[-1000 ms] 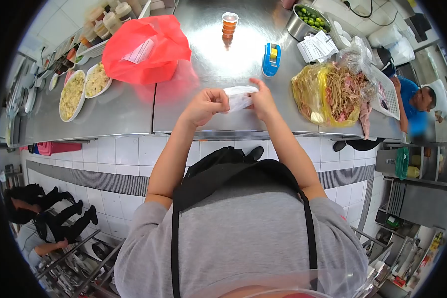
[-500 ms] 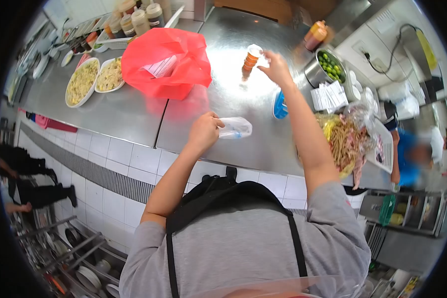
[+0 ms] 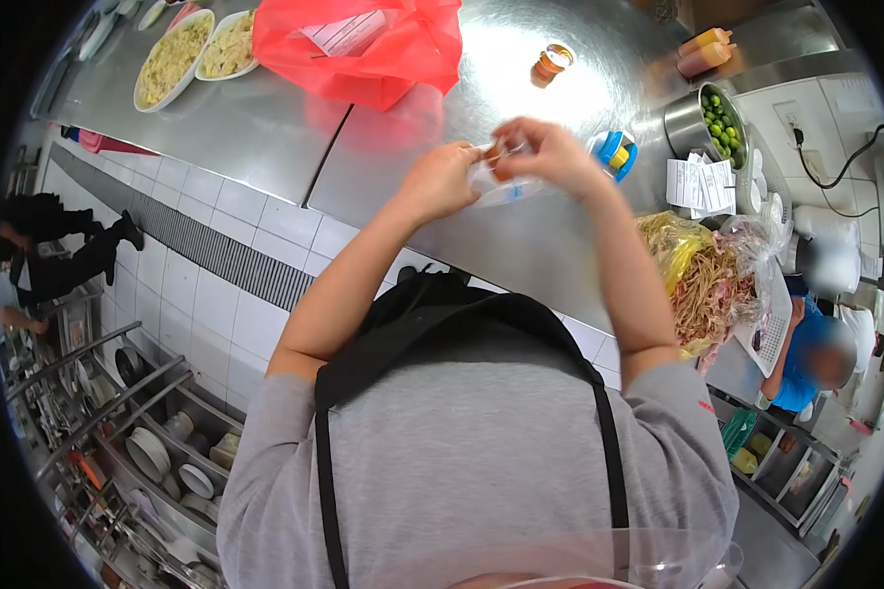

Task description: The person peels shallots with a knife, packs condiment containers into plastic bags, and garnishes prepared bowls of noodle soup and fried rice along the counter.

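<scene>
My left hand (image 3: 442, 181) is closed on the edge of a small clear plastic bag (image 3: 517, 190) over the steel table. My right hand (image 3: 550, 157), blurred by motion, is at the mouth of the bag with its fingers bent round small sauce cups (image 3: 501, 165) of reddish-brown sauce. How many cups it holds, and how far they are inside the bag, cannot be made out. Farther back on the table stands a short pile of lidded sauce cups (image 3: 554, 61). A blue tape dispenser (image 3: 614, 155) with a yellow centre lies just right of my right hand.
A red plastic bag (image 3: 403, 59) with a paper slip stands back left, beside two white dishes of food (image 3: 175, 61). At right are a metal pot of green limes (image 3: 719, 126), paper slips (image 3: 700, 185) and bagged noodles (image 3: 712, 280). A person in blue (image 3: 813, 358) is beyond.
My right hand has taken cups from the stack and come back toward me to the bag in my left hand. The stack is shorter. The view has shifted.
</scene>
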Demonstrator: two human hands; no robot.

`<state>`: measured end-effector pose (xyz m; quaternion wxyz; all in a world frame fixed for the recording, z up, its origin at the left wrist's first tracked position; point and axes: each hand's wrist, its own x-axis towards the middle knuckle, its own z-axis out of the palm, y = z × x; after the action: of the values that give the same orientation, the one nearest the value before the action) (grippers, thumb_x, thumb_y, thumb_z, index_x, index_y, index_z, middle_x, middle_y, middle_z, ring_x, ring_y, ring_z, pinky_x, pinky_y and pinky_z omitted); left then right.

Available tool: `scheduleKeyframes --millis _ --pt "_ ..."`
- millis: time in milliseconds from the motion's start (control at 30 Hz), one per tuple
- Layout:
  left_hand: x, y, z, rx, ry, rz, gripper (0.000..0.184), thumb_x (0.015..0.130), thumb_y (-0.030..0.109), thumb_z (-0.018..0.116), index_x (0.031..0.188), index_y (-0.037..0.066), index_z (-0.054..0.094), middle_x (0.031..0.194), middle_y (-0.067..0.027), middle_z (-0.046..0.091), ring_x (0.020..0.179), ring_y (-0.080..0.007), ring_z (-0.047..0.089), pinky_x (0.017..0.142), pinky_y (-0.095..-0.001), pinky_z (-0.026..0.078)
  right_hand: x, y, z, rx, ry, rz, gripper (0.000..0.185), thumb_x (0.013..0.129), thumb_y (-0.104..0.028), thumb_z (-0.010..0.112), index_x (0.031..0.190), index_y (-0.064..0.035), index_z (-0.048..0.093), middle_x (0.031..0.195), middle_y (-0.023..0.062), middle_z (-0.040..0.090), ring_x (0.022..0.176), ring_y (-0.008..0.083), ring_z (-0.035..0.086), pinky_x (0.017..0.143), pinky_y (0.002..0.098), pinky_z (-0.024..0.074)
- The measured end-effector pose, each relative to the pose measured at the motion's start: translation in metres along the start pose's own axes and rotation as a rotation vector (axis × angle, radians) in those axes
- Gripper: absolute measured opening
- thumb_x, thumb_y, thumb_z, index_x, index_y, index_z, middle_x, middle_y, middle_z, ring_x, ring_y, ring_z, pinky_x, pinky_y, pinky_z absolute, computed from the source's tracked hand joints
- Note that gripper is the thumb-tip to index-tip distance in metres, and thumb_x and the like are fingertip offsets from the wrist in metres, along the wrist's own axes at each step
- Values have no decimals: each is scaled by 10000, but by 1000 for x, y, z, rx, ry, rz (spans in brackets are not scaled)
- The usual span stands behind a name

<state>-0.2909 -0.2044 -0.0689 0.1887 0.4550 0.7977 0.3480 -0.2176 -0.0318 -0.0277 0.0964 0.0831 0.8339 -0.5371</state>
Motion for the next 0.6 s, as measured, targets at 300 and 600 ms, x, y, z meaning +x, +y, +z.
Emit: scheduleKeyframes --millis 300,600 --pt "-6 5 22 -126 -2 -10 458 596 34 565 1053 -1 547 1001 -178 554 929 -323 530 810 -344 421 -24 30 68 -682 340 -60 466 598 -104 684 1022 -20 507 972 177 556 892 322 555 744 352 459" --pt "-11 -14 14 -294 122 -20 458 642 105 646 1076 10 537 977 -131 538 853 -206 550 745 -302 447 84 23 -72 -788 829 -178 548 600 -305 726 1071 -86 553 922 152 603 863 266 591 739 325 484"
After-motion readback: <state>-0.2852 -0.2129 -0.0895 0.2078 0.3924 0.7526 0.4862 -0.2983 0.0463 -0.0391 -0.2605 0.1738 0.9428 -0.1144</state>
